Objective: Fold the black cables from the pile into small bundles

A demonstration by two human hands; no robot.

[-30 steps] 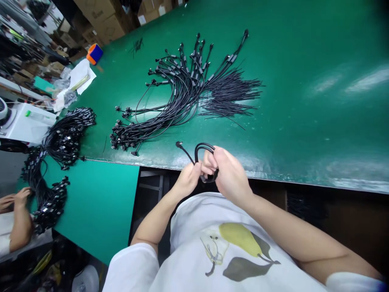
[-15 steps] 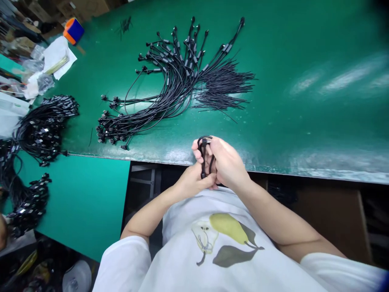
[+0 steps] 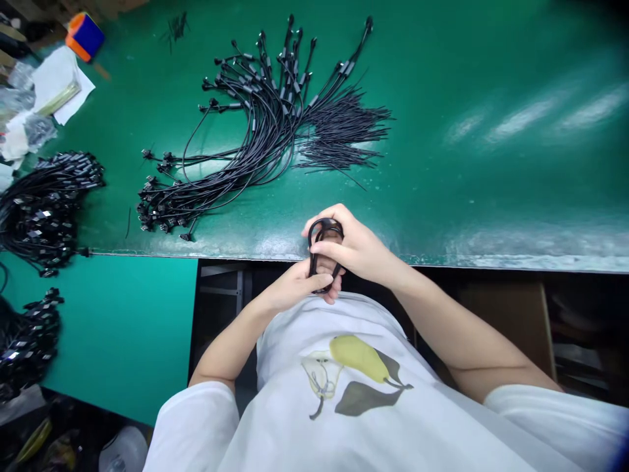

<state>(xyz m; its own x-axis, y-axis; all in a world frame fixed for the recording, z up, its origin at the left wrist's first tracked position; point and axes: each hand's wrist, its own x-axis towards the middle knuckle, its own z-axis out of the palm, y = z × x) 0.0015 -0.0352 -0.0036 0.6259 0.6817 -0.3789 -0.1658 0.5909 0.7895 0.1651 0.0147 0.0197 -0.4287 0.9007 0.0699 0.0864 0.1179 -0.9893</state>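
Observation:
Both hands hold one short black cable (image 3: 320,244), wound into a small loop, just over the near edge of the green table (image 3: 491,78). My left hand (image 3: 295,288) pinches the lower end of the coil. My right hand (image 3: 356,246) curls over its top, fingers wrapped around the loop. A fanned heap of loose black cables (image 3: 255,141) with small connectors lies on the table beyond the hands, with a bunch of thin black ties (image 3: 344,131) at its right.
More piles of coiled black cables (image 3: 46,200) lie at the left, spilling onto a lower teal table (image 3: 122,321). Papers and plastic bags (image 3: 46,98) and an orange-and-blue object (image 3: 84,36) sit at the far left corner.
The cable's loose connector end, sticking out to the left a second ago, has been wound into the coil. The loop is tighter, and the view has shifted left and down.

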